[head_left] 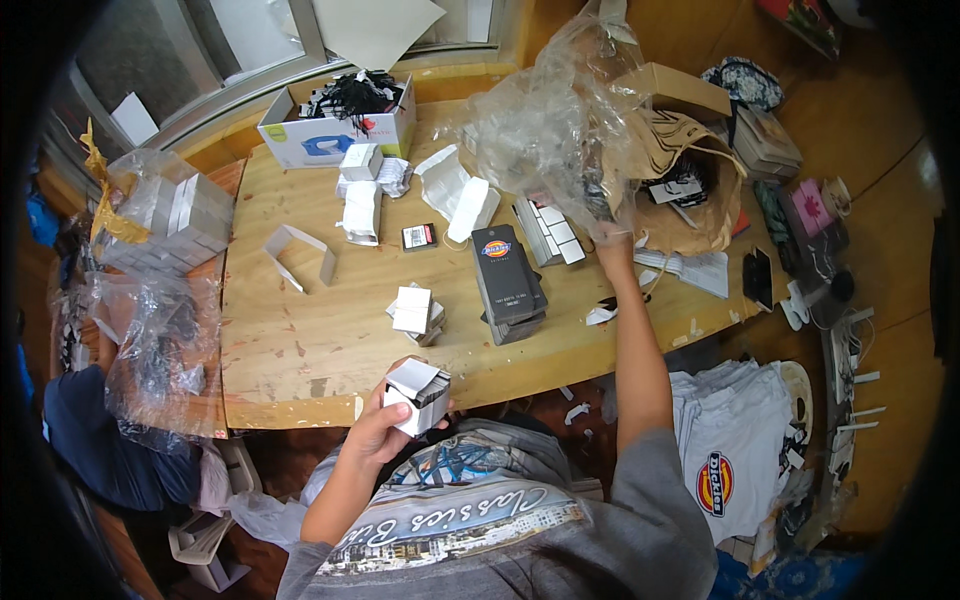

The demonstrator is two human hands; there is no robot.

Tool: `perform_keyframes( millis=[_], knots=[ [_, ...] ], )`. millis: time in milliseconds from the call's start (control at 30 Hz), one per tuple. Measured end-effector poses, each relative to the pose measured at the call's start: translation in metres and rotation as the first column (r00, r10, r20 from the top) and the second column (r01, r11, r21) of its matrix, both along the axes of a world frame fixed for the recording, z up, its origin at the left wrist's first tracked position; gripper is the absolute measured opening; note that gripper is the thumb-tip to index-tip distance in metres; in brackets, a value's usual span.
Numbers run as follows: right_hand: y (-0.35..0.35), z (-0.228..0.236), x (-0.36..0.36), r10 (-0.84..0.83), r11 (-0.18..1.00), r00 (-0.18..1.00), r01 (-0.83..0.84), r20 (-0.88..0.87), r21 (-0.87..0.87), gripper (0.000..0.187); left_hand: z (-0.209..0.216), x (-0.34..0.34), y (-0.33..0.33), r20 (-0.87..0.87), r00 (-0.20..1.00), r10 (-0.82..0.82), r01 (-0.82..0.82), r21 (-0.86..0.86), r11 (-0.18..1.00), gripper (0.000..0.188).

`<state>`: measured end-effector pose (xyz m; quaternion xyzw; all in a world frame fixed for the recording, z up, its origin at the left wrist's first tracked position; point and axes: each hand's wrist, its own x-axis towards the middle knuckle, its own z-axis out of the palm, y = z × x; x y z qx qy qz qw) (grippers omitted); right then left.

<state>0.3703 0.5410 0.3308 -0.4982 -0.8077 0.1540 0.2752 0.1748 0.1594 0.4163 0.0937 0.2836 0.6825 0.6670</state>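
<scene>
My left hand [378, 425] is closed around a block of small white cards [420, 393], held above my lap at the table's front edge. My right arm reaches forward across the table, and my right hand [610, 238] is at the lower edge of a large crumpled clear plastic bag [535, 110]. The plastic covers its fingers, so their grip cannot be made out. Just left of that hand lie rows of white-edged card stacks [550, 235]. A stack of black printed hang tags [508, 275] stands nearer me, beside a small pile of white cards [413, 312].
Beside the right hand, a brown paper sack [720, 225] holds black strings and tags. A white carton [340, 140] of black-stringed tags stands at the back. Wrapped white blocks [190, 220] sit left, near another person's dark sleeve [115, 430]. White folded shirts [735, 430] lie at lower right.
</scene>
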Motion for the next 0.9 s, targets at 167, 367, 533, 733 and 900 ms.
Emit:
perform_keyframes(
  millis=[167, 367, 533, 733, 900],
  knots=[
    [0.031, -0.010, -0.034, 0.109, 0.994, 0.982, -0.107, 0.153, -0.018, 0.030, 0.009, 0.007, 0.010, -0.094, 0.991, 0.095, -0.097, -0.020, 0.995, 0.060],
    [0.018, 0.011, -0.033, 0.221, 0.975, 0.973, -0.221, 0.068, -0.019, 0.042, 0.002, 0.009, 0.016, -0.185, 0.969, 0.165, -0.172, -0.021, 0.985, 0.067],
    [0.049, -0.028, -0.030, 0.292, 0.941, 0.948, -0.309, 0.128, 0.140, 0.028, 0.006, 0.017, 0.034, -0.102, 0.988, 0.119, -0.120, -0.007, 0.993, 0.065],
    [0.033, 0.015, -0.032, 0.219, 0.911, 0.956, -0.273, -0.196, -0.309, 0.020, 0.007, 0.026, 0.053, 0.011, 0.998, 0.069, -0.069, 0.027, 0.997, 0.061],
    [0.023, 0.036, -0.009, -0.089, 0.743, 0.572, -0.507, -0.815, -0.437, 0.013, 0.006, 0.033, 0.066, 0.063, 0.996, 0.055, -0.056, 0.020, 0.998, 0.060]
  ],
)
